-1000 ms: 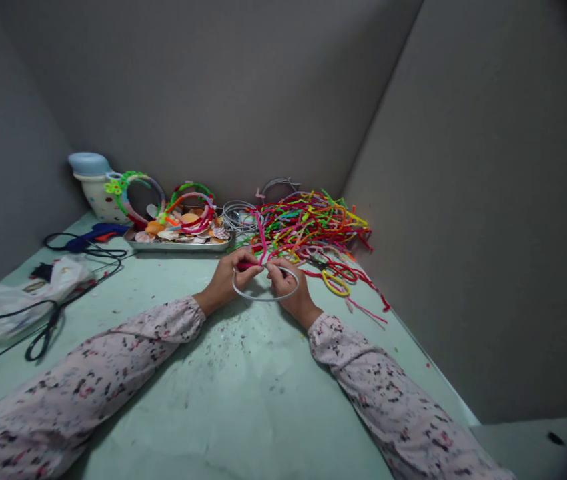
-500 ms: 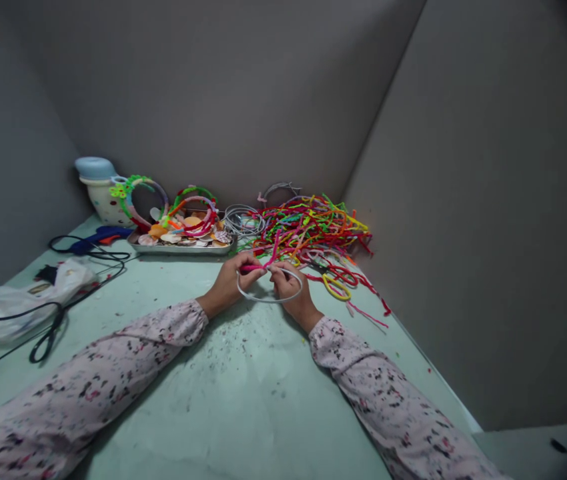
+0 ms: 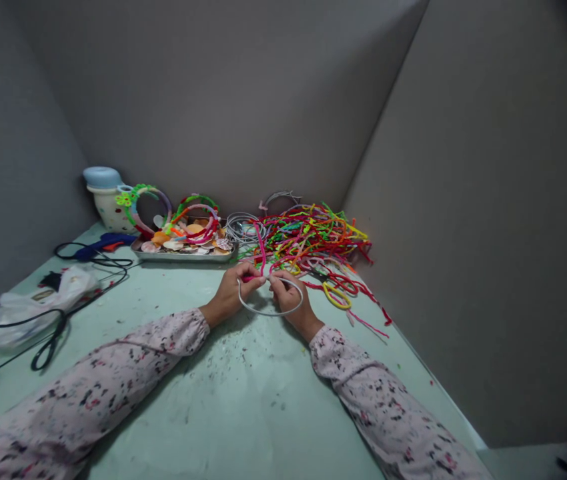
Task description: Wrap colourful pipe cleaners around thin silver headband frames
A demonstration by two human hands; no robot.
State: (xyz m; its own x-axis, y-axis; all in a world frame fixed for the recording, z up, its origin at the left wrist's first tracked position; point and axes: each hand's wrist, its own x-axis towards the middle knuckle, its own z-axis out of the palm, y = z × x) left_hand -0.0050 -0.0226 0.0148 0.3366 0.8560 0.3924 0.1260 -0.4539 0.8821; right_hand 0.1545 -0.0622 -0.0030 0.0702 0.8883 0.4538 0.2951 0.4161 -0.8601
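Over the middle of the table both hands meet at a thin grey hoop [image 3: 265, 314], whose curve hangs toward me. My left hand [image 3: 233, 293] is closed in a pinch at the hoop's left end, with a bright pink pipe cleaner [image 3: 262, 250] at its fingertips. One length of that pipe cleaner points up and away; another lies along the left fingers. My right hand [image 3: 294, 303] pinches the hoop's other end, its fingertips close to the left ones. The exact spot where pipe cleaner and hoop meet is partly hidden by the fingers.
A heap of coloured pipe cleaners [image 3: 313, 233] lies behind my right hand, beside coiled grey wire [image 3: 244, 228]. A metal tray [image 3: 183, 256] holds shells and decorated hoops. Leftward are a lidded cup [image 3: 111, 207], a blue-handled tool [image 3: 98, 245], black cable [image 3: 58, 323] and a plastic bag [image 3: 23, 310].
The pink pipe cleaner's raised length has swung from leaning right to nearly upright, slightly left. Both hands stay pinched at the hoop. The whole view has shifted a little.
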